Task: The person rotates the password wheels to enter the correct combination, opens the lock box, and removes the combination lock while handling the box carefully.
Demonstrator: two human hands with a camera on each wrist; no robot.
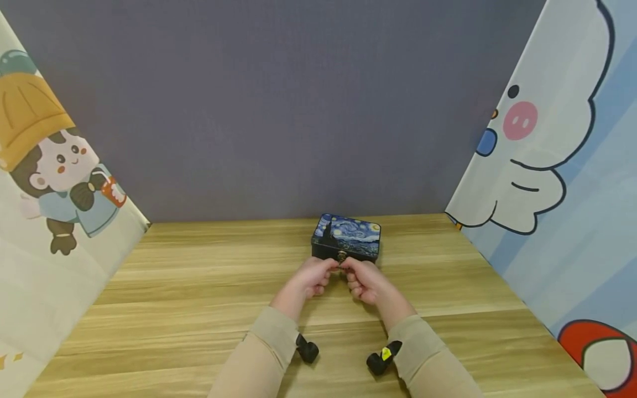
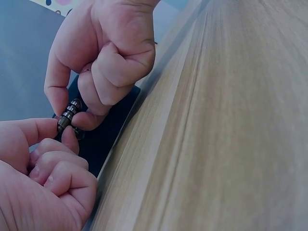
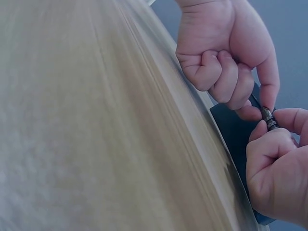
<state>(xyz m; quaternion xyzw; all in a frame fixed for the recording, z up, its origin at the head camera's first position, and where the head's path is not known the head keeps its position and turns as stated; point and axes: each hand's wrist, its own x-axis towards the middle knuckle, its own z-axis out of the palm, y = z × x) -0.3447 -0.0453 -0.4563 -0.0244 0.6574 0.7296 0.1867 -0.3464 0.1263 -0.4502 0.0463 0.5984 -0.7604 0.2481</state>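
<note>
A dark tin box [image 1: 348, 235] with a starry night picture on its lid sits at the back of the table, lid down. On its front is a brass-coloured clasp [image 1: 342, 256]. Right at the clasp, both hands meet on a small barrel-shaped combination lock [image 2: 70, 114] with ringed dials. My left hand [image 1: 316, 275] pinches one end between thumb and index finger, other fingers curled in. From the opposite side my right hand [image 1: 365, 279] pinches the other end the same way. Fingertips cover parts of the lock [image 3: 269, 119] in both wrist views.
The wood-grain table [image 1: 199, 309] extends around the box, with a grey panel [image 1: 298, 110] close behind it. Cartoon-printed sheets flank the table, one on the left [image 1: 59, 221] and one on the right [image 1: 562, 249]. Black camera mounts [image 1: 307, 350] sit at the wrists.
</note>
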